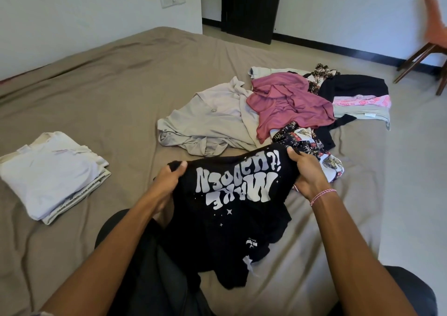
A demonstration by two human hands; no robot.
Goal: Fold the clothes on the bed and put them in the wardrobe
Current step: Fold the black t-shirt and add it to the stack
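Note:
A black T-shirt (232, 221) with white lettering hangs between my two hands above my lap. My left hand (169, 180) grips its left upper edge and my right hand (307, 173) grips the right upper edge; the print faces me upside down. Beyond it on the brown bed (108, 93) lies a loose heap: a beige shirt (208, 119), a maroon top (287, 100), a patterned garment (302, 141), a black garment (353, 86) and a pink printed piece (362, 101). Two folded pale garments (50, 175) are stacked at the left.
The bed's right edge meets a light tiled floor (411, 170). An orange chair (433, 40) with wooden legs stands at the far right. A dark door frame (251, 6) is at the back, with white walls on both sides. My dark-trousered legs rest on the bed.

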